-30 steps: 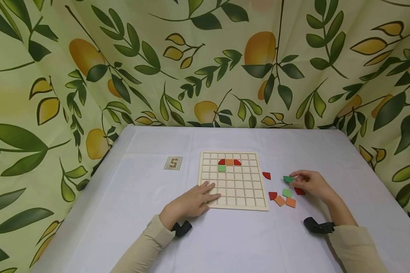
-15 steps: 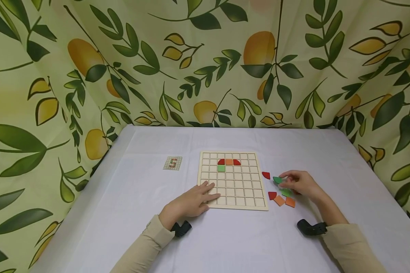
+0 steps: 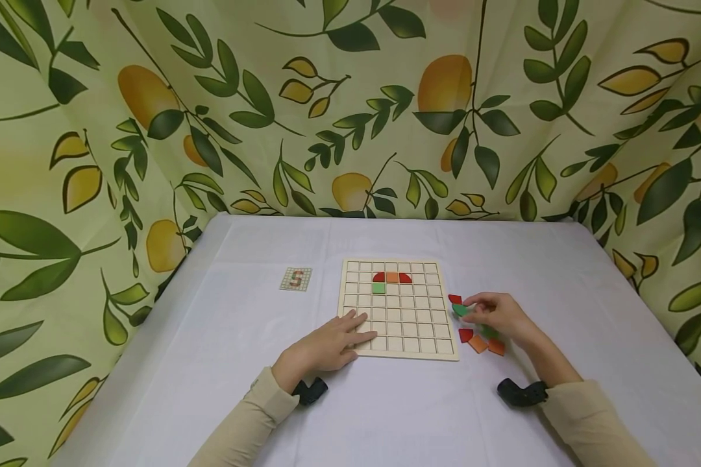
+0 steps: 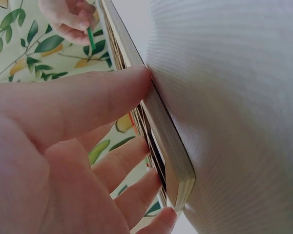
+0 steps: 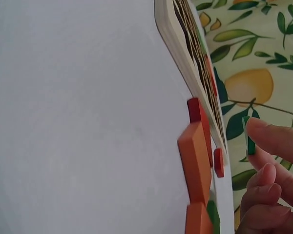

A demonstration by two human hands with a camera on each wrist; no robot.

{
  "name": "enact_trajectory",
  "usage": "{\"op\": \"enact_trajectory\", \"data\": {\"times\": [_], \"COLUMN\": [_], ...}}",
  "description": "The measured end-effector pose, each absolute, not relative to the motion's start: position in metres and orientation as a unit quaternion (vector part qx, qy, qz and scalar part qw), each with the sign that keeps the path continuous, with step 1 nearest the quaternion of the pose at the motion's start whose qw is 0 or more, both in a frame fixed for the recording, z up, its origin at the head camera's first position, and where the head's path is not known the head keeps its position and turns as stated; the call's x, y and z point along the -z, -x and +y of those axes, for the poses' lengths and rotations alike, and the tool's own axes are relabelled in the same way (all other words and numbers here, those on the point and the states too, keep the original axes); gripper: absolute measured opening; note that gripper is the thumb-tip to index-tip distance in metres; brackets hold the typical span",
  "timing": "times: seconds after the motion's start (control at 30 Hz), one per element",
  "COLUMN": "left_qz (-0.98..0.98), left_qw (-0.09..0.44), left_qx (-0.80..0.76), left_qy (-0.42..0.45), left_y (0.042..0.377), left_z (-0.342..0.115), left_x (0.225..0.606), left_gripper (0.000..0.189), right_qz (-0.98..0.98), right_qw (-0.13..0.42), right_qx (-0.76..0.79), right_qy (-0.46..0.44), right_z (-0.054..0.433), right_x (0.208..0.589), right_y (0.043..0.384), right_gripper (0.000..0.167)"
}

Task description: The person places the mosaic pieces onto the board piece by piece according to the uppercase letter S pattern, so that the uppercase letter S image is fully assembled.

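Note:
In the head view my right hand [image 3: 498, 315] pinches a dark green quarter-round tile [image 3: 459, 310] between thumb and fingertips, raised off the table just right of the wooden grid board [image 3: 405, 316]. The right wrist view shows this green tile [image 5: 250, 136] edge-on. My left hand [image 3: 327, 342] rests on the board's near left corner with its fingers spread; in the left wrist view the thumb [image 4: 102, 97] touches the board's side edge. Upper cells of the board hold two red rounded tiles [image 3: 405, 278] flanking an orange square [image 3: 392, 277], with a light green square [image 3: 378, 287] below the left one.
Right of the board lie a red tile [image 3: 455, 299], another red tile [image 3: 466, 335], an orange square [image 3: 478, 344], a second orange square [image 3: 496, 347] and a green piece [image 3: 489, 332] partly under the right hand. A small pattern card [image 3: 295, 279] lies left of the board.
My right hand has moved left toward the board, carrying the dark green tile from beyond the loose pieces to beside the upper red tile. The left hand has stayed put.

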State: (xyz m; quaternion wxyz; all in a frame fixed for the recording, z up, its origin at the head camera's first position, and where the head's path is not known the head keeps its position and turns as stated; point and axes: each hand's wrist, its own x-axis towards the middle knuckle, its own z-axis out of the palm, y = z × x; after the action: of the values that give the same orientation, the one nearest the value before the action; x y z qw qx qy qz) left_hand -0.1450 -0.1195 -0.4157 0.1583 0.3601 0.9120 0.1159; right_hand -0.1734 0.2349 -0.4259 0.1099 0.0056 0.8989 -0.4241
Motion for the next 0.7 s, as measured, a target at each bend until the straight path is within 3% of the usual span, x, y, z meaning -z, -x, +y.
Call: {"op": "enact_trajectory", "data": {"times": [0.7], "left_qz": [0.914], "left_qw": [0.160], "left_qx": [-0.111], "left_qy": [-0.357], "left_y": [0.144], "left_z": [-0.120], "left_x": [0.415], "left_gripper": [0.048], "right_qz": [0.881], "right_qw": [0.115], "right_qx": [0.459], "right_qy": [0.003], "right_z": [0.208], "right_x": [0.423], "right_y": [0.182], "right_gripper": [0.039]}}
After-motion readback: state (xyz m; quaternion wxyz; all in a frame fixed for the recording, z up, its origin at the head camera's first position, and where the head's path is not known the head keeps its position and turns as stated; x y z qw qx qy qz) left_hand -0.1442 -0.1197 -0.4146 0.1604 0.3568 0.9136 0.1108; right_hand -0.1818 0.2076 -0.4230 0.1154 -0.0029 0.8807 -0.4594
